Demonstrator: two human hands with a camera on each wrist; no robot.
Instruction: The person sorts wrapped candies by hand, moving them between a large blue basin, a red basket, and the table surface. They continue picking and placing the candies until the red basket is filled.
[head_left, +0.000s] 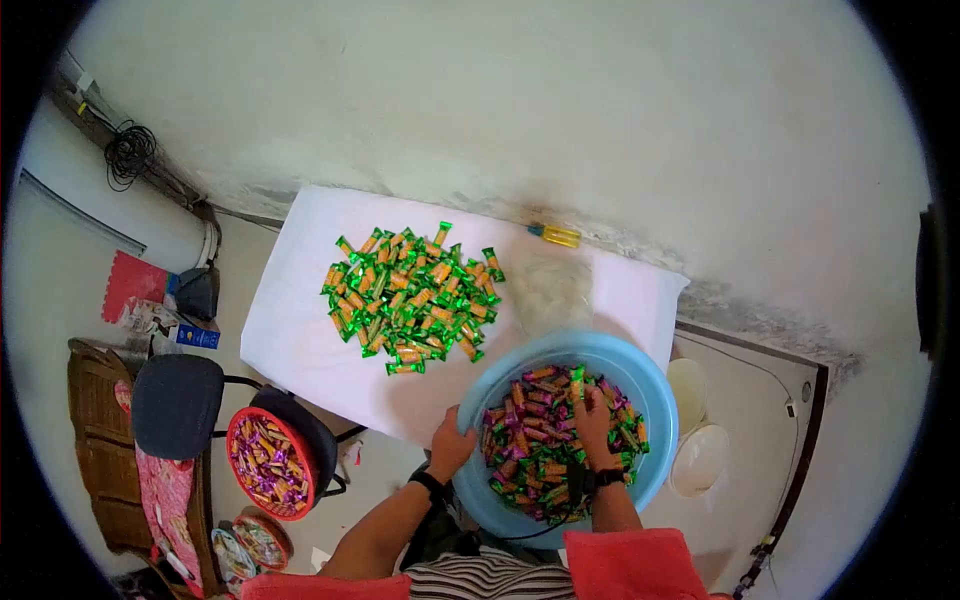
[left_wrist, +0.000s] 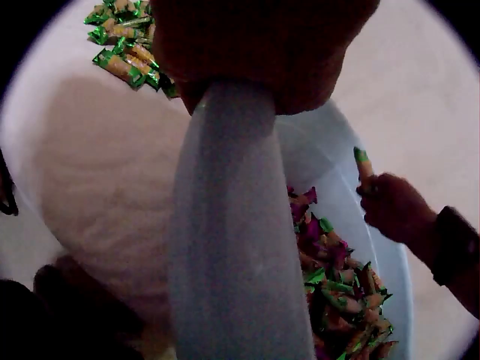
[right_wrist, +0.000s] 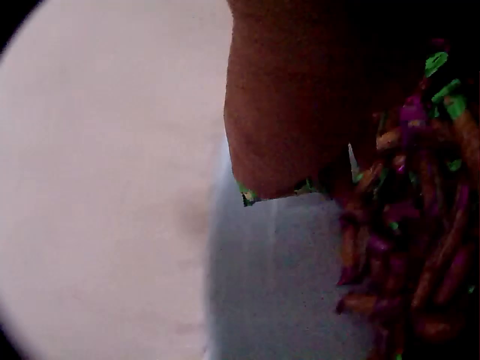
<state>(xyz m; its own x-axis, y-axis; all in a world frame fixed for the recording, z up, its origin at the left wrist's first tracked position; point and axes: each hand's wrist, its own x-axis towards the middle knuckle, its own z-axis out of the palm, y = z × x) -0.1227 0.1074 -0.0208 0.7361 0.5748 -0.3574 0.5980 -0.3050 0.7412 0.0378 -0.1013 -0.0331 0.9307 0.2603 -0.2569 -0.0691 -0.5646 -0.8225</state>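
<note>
My left hand (head_left: 452, 446) grips the left rim of a big light-blue plastic basin (head_left: 658, 395). In the left wrist view that hand (left_wrist: 262, 45) wraps over the pale rim. Inside the basin lies a heap of wrapped candies (head_left: 535, 430), some with purple ends and some with green. Over the heap my right hand (head_left: 594, 428) pinches one green-ended candy (left_wrist: 364, 163), which sticks up past the fingertips. The right wrist view shows a green wrapper end (right_wrist: 246, 196) below the dark hand. A pile of green-ended candies (head_left: 410, 295) is spread on the white-covered table (head_left: 290, 330).
On the table behind the basin are a clear plastic bag (head_left: 553, 292) and a yellow-handled tool (head_left: 556, 236) by the wall. At the left, a red basin (head_left: 308, 450) of purple-wrapped candies sits on a chair. Two pale buckets (head_left: 700, 462) stand on the floor at right.
</note>
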